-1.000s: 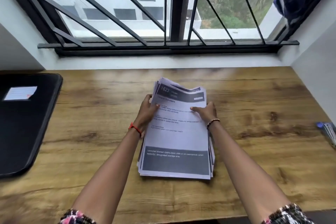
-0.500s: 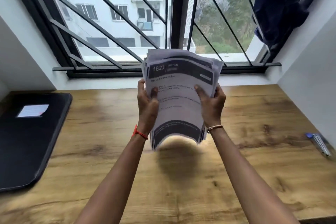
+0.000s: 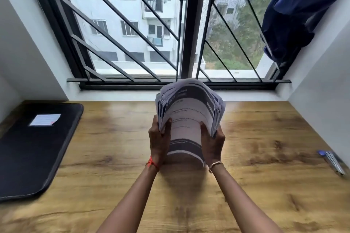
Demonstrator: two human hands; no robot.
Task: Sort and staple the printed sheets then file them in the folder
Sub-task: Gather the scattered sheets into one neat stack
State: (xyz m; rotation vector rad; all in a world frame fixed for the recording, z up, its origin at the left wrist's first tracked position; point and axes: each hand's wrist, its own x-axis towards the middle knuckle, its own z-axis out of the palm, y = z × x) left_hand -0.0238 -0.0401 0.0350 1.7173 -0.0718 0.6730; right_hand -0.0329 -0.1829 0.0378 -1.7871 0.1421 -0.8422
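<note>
The printed sheets (image 3: 186,117) stand upright as one stack over mid-table (image 3: 106,157); the lower edge is blurred and seemingly at the surface. The left hand (image 3: 158,143) and right hand (image 3: 213,143) each keep a grip curled round a side edge. The black folder (image 3: 34,153) lies far left, and a probable stapler (image 3: 333,162) far right.

1. The printed sheets (image 3: 189,119): a thick white stack with dark bands, upright at centre, gripped at both sides, top edges fanned and curling.
2. The folder (image 3: 34,153): black, flat, left, with a white label.
3. The stapler (image 3: 333,162): silver, blue-tipped, right.
</note>
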